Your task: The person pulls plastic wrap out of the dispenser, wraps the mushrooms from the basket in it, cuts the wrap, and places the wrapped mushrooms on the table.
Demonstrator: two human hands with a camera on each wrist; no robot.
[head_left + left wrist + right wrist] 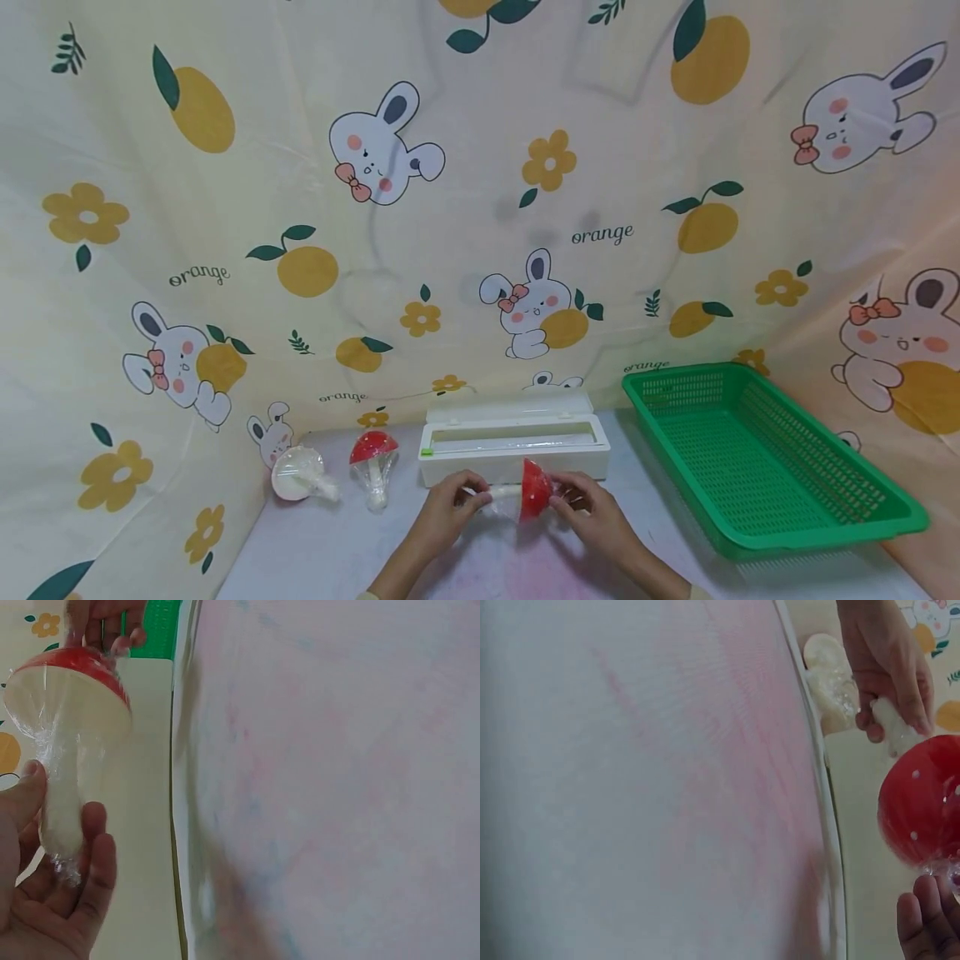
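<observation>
A toy mushroom (pixel 535 490) with a white-spotted red cap lies sideways between my hands, covered in clear plastic wrap. My left hand (pixel 452 510) grips its pale stem, thumb on one side and fingers on the other. At the cap side, my right hand (pixel 592 508) pinches the crinkled film (pixel 939 868) with thumb and fingertips. In the left wrist view the cap's pale underside (pixel 75 701) shows through the film. A white cling-film dispenser (pixel 517 467) stands just behind, its lid raised.
Two more wrapped mushrooms lie to the left: one red-capped (pixel 373 450), one showing its pale underside (pixel 298 473). A green perforated plastic basket (pixel 825 533) stands on the right. Printed cloth (pixel 465 333) hangs behind the white tabletop (pixel 300 550).
</observation>
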